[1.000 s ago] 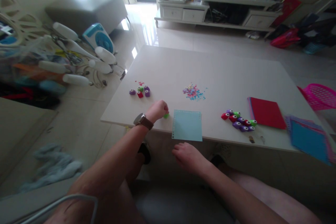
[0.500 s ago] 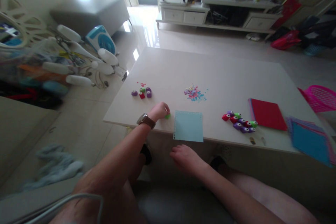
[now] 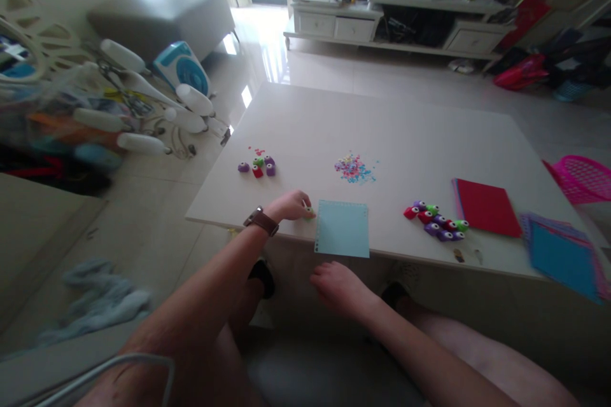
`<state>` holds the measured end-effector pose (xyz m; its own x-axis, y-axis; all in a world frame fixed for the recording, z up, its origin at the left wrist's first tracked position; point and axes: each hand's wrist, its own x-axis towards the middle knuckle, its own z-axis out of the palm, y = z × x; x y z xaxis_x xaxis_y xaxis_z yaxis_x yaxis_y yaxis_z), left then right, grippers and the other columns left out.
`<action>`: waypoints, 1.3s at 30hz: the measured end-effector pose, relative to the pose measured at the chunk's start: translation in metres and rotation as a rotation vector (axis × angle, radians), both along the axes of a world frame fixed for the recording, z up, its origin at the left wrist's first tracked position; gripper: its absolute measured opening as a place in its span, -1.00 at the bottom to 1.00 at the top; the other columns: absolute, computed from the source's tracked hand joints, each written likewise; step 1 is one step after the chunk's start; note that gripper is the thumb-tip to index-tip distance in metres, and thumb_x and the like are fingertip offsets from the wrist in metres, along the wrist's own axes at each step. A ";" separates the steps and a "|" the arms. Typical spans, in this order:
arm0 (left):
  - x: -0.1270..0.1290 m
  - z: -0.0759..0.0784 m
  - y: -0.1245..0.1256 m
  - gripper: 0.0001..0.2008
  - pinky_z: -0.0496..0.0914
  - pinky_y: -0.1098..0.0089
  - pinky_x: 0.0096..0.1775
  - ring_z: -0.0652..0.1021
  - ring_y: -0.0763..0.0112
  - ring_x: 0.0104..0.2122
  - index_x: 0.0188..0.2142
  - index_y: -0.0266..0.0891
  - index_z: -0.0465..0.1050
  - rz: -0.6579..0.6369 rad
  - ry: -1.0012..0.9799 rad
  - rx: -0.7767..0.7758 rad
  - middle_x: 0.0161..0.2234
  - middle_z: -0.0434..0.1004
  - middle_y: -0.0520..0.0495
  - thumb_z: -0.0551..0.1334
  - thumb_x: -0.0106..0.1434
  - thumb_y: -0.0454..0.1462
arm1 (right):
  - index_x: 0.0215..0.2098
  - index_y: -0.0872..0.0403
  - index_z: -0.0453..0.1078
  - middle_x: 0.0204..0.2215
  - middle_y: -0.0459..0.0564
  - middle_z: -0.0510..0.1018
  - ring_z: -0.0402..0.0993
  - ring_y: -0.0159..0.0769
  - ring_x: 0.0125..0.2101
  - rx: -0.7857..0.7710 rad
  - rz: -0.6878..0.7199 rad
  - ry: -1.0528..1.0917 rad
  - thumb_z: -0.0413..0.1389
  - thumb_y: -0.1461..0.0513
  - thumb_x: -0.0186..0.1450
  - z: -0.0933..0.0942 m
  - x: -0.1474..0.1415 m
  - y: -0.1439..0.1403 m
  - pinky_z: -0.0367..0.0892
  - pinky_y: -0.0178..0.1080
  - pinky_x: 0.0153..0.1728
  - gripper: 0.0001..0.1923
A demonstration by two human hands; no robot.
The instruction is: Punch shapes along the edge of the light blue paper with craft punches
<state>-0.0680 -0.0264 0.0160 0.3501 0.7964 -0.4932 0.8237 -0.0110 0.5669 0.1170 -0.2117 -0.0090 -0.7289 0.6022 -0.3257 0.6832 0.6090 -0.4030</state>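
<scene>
The right hand (image 3: 340,286) is hanging below the near edge of the table (image 3: 382,133), just under the light blue paper sheet (image 3: 342,229); its grip is released, with the fingers loosely curled around nothing. The sheet is lying flat at the near edge, with its bottom margin sticking out slightly past it. Just to the left of the sheet, the left hand (image 3: 289,205), with a brown-strapped watch (image 3: 260,220) on its wrist, is resting on the table near the near edge. Its grip is pinching a small green punch (image 3: 309,210) between the fingertips, and the punch is sitting on the table just beside the sheet's left margin.

Further right along the near edge, a cluster of red, purple and green punches (image 3: 436,219) is lying close together, and beyond it a red paper stack (image 3: 484,205) is lying flat. At the near right corner a pile of blue and purple sheets (image 3: 563,248) is sitting. Toward the middle of the table, a scatter of pink and blue paper bits (image 3: 354,168) is lying behind the blue sheet. Toward the left edge, a smaller group of punches (image 3: 258,166) is sitting well apart from the rest. Off the right edge, a pink basket (image 3: 580,175) is showing.
</scene>
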 end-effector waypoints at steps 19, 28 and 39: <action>0.004 0.004 -0.001 -0.73 0.40 0.39 -0.28 0.54 0.39 -0.35 -0.19 -0.28 0.61 0.078 -0.097 0.192 -0.30 0.64 -0.05 0.45 0.07 -0.37 | -0.15 0.11 0.53 -0.19 0.05 0.62 0.56 -0.13 -0.13 -0.010 0.000 0.001 0.13 0.35 0.38 0.002 0.003 -0.002 0.35 -0.13 -0.14 -0.86; 0.003 -0.003 0.000 -0.74 0.42 0.33 -0.20 0.57 0.29 -0.27 -0.18 -0.25 0.63 -0.010 0.011 0.260 -0.26 0.66 -0.09 0.48 0.11 -0.31 | -0.17 0.11 0.53 -0.20 0.05 0.63 0.56 -0.13 -0.15 -0.014 -0.008 0.005 0.16 0.35 0.36 -0.001 0.008 -0.003 0.34 -0.13 -0.15 -0.88; 0.002 -0.003 -0.004 -0.70 0.43 0.31 -0.10 0.59 0.22 -0.18 -0.07 -0.24 0.65 -0.067 0.090 0.277 -0.20 0.67 -0.13 0.47 0.18 -0.26 | -0.16 0.11 0.55 -0.20 0.05 0.63 0.57 -0.13 -0.15 -0.020 -0.011 0.001 0.16 0.35 0.36 0.002 0.003 -0.003 0.33 -0.14 -0.17 -0.86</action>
<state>-0.0655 -0.0306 0.0131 0.3709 0.8816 -0.2920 0.8629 -0.2109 0.4593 0.1201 -0.2151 -0.0065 -0.7227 0.6034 -0.3370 0.6893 0.5934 -0.4157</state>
